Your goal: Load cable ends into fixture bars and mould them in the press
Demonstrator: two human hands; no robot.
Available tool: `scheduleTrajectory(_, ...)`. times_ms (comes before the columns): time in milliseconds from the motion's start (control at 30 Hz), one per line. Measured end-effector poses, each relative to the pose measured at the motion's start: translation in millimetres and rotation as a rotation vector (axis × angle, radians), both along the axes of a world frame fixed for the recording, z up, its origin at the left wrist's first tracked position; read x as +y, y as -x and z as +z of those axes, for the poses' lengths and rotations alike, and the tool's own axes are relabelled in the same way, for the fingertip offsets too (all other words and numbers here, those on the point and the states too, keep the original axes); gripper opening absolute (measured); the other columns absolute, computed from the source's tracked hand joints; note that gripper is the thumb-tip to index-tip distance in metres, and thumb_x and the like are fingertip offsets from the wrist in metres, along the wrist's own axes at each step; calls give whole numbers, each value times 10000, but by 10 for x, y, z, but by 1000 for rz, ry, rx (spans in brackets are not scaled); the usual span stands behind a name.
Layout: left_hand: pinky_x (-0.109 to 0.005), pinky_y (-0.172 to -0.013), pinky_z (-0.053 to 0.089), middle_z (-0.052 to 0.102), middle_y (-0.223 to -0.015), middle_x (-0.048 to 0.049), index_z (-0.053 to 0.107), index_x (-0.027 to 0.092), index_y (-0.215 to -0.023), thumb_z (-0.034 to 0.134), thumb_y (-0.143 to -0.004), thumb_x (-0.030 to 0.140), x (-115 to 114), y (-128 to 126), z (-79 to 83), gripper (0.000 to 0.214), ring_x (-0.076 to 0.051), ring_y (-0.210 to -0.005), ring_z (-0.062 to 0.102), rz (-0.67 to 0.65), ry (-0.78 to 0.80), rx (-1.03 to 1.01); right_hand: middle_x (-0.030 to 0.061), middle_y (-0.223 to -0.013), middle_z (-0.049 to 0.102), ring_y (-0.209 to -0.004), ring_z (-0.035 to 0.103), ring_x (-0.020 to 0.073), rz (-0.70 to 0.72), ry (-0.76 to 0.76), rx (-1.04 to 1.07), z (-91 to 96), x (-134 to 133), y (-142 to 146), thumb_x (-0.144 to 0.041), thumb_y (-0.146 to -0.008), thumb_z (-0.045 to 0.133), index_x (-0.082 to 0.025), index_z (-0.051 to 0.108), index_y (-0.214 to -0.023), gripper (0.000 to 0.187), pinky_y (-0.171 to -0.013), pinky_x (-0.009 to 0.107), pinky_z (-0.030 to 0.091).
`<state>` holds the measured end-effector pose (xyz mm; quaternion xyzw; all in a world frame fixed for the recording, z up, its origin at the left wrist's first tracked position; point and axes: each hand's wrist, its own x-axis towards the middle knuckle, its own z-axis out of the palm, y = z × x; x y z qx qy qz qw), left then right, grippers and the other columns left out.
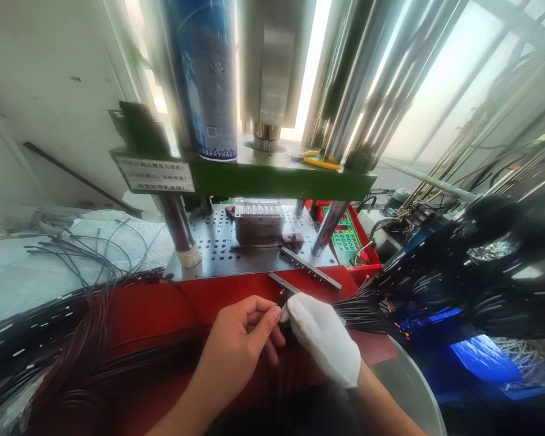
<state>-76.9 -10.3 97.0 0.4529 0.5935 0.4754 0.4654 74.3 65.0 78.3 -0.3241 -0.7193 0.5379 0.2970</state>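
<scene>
My left hand (247, 333), bare, has its thumb and forefinger pinched together above the red machine front. In a white glove, my right hand (322, 336) meets it fingertip to fingertip, also pinching. A small dark piece shows between the two hands, but the fingers hide what it is. Just beyond my fingers lies a narrow metal bar (284, 283) with a small orange spot near it. A second, longer metal bar (311, 268) with small pegs lies slantwise behind. A bundle of black cables (366, 307) runs to the right from beside my glove.
A metal mould block (260, 225) sits on the perforated press plate (213, 242). The green crossbeam (254, 181) above carries a blue spray can (211, 79) and yellow-handled pliers (320, 161). A control panel (345, 233) stands right; loose dark cables (95, 309) hang left.
</scene>
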Motion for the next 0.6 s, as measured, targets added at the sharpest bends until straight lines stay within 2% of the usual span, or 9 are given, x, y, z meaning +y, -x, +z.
scheduleTrajectory(133,-242,-521,445,656,-639,-6,594,152,-798,525,-887,403,3,-5,12,275,-120,-447,582,5,3,-8,-43,-580,415,-504,348,80,-31,3,1,-16,3,1,-468,-945,399,-163,576,-775,391,-491,214,301)
scheduleTrajectory(200,-242,-525,447,657,-643,-6,597,152,-801,525,-886,407,2,-2,10,278,-121,-451,585,11,6,-7,-33,-600,458,-525,390,89,-64,-31,-8,-38,-10,1,-457,-948,392,-170,577,-777,382,-516,219,327)
scheduleTrajectory(333,-245,-547,456,656,-659,-6,604,154,-827,507,-896,408,-7,9,4,280,-123,-471,594,21,-6,-3,-5,-731,582,-654,510,117,-137,-264,-140,-74,-74,9,-384,-960,390,-198,570,-840,285,-636,232,371)
scheduleTrajectory(600,-254,-551,460,653,-680,-16,594,147,-872,494,-903,390,0,11,0,265,-136,-500,607,-19,-5,-22,5,-688,606,-607,520,143,-137,-661,-404,-148,-126,51,-300,-961,362,-214,565,-806,270,-603,257,319)
